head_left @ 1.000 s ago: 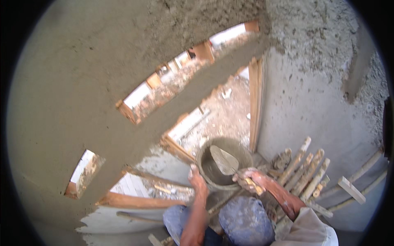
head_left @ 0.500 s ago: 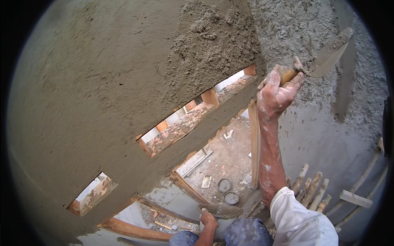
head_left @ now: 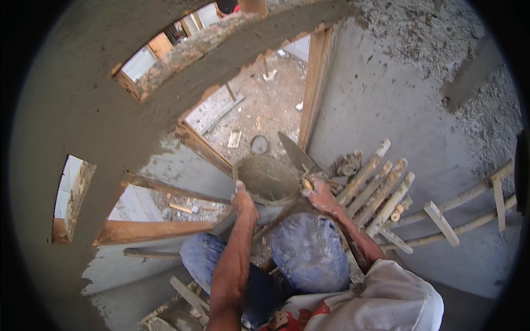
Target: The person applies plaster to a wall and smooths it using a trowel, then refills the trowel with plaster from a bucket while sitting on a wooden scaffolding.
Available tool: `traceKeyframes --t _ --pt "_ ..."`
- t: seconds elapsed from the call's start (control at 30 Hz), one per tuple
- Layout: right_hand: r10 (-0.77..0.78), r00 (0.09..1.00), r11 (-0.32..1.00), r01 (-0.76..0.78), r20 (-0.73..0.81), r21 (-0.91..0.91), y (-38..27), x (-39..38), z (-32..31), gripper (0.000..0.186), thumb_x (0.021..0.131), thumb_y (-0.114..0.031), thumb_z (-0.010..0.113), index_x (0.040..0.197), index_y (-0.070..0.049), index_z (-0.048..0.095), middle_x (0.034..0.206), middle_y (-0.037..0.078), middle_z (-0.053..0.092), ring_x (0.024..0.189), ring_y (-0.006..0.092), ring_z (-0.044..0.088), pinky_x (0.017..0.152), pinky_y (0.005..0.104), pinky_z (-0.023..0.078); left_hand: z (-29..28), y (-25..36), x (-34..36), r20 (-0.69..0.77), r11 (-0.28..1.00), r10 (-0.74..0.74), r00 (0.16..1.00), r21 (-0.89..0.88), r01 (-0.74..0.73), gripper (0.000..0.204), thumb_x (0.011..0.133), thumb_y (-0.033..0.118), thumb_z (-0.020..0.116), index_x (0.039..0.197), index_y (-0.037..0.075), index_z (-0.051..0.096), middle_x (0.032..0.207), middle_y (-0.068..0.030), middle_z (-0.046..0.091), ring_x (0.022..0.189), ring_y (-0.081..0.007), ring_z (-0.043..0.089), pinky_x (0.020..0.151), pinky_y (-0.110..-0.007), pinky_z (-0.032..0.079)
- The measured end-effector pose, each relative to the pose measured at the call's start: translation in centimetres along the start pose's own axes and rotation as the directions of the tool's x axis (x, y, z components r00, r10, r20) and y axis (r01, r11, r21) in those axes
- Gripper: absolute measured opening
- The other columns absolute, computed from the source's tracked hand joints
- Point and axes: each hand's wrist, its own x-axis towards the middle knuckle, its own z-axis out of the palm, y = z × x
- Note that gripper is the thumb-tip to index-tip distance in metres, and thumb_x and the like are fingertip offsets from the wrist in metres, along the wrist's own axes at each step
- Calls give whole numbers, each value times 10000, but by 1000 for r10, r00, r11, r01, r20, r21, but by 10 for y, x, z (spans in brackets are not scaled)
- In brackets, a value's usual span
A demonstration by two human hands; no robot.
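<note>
Below, left hand point(head_left: 243, 199) gripping bucket point(head_left: 269, 179) (mortar-smeared), right hand point(head_left: 319, 193) holding trowel point(head_left: 296, 154)

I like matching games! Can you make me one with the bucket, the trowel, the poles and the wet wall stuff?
Things:
1. bucket
2. trowel
3. wooden poles
4. fresh plaster

Places:
A. spread grey over the wall
B. lying side by side under the right arm
C. in the right hand, blade over the bucket
D. rim gripped by the left hand

Pairs: 1-D, 2-C, 3-B, 4-A
</note>
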Motion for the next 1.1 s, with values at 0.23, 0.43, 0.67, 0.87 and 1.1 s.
traceKeyframes --t 0.23,0.43,0.67,0.87,1.1 --pt "309 944 927 -272 -116 259 119 -137 -44 398 905 -113 663 1282 2 609 1066 89 674 927 191 622 839 339 512 39 -7 17 -105 988 -154 983 -4 154 447 1024 421 591 1296 74 660 1220 -87 714 1001 -315 688 817 -409 543" --pt "516 847 761 -382 -130 524 122 -180 -71 361 902 -51 661 1253 1 594 896 11 603 628 77 524 516 251 418 75 4 85 -40 985 -154 987 -83 151 449 1016 378 594 1342 72 633 1257 -95 707 1084 -309 672 902 -406 533" --pt "468 808 823 -253 -357 508 143 -205 -91 280 937 -90 638 1209 -36 600 826 -4 603 538 82 494 483 259 401 171 82 67 364 995 15 931 -94 20 513 1011 359 595 1435 72 566 1359 -132 649 1252 -321 595 1036 -430 491" --pt "460 832 861 -332 -311 385 143 -183 -117 185 943 -101 696 1097 -15 639 767 5 618 554 92 534 481 278 432 95 168 78 900 62 18 436 434 -899 763 980 527 638 1518 5 498 1464 -248 580 1364 -345 542 1104 -415 451" --pt "375 781 919 -383 -499 91 221 -123 -184 263 940 -168 710 1127 10 660 829 59 663 664 130 559 589 335 455 -136 181 44 607 540 19 794 663 -519 588 1012 375 665 1434 -22 562 1317 -184 677 1222 -258 620 1057 -376 480"
